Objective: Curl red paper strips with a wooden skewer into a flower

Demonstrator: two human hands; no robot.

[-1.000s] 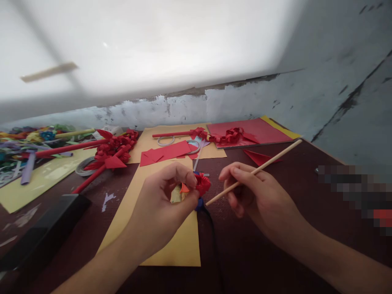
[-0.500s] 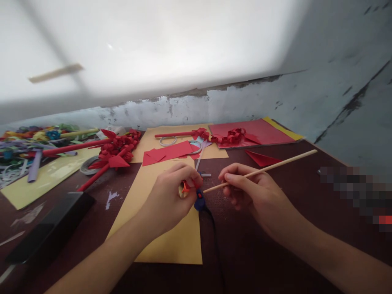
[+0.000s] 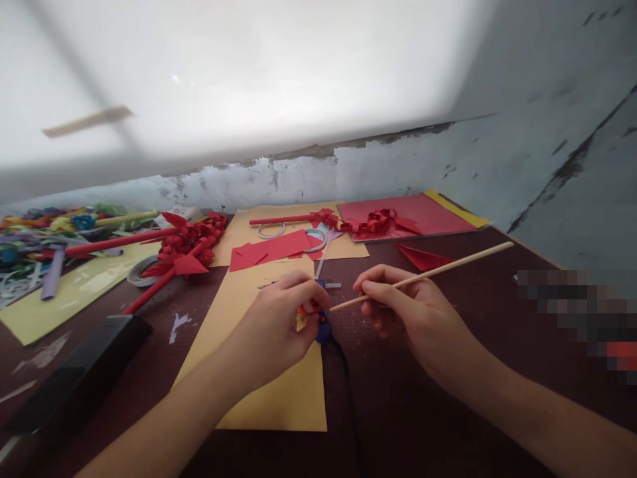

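Note:
In my right hand is a thin wooden stick, pinched between thumb and fingers, its narrow end pointing left at my other hand. My left hand is closed over a small red-and-orange piece of paper, mostly hidden by the fingers. Just behind those fingers lies a blue glue gun, partly covered, with a black cord running toward me. A clear glue stick end shows beside it. Beneath my left hand lies a tan paper sheet.
Red paper flowers on stems lie left, near a tape roll and a black box-like object. Coloured paper strips heap at far left. A red folder and folded red paper lie behind my right hand.
My left hand has turned slightly, so the paper piece shows less of its round opening. The stick stays nearly still in my right hand. The view has shifted slightly.

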